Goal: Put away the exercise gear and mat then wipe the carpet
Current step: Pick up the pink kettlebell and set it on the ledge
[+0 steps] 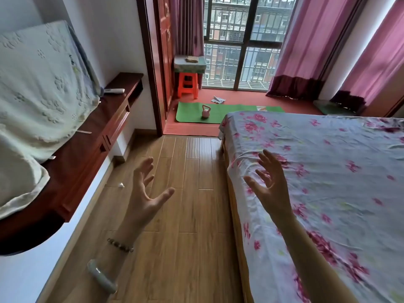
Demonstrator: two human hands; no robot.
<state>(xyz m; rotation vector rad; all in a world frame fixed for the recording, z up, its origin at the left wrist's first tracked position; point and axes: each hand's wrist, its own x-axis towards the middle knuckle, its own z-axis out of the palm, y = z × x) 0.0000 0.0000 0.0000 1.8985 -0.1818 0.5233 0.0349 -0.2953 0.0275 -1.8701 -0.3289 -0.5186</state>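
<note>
Head view: your left hand (144,193) and right hand (271,189) hang wide and empty beside the bed (328,160), and past the bed's far end the kettlebell (206,111) stands on the unrolled mat (190,113) on the carpet (240,98), so nothing looks done yet.

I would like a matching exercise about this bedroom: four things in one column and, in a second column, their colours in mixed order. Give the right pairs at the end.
Things:
1. kettlebell
2. mat
3. stool
4. remote control

Colours:
A. white
B. orange
C. pink
D. green

Pairs: 1-C, 2-D, 3-B, 4-A
</note>
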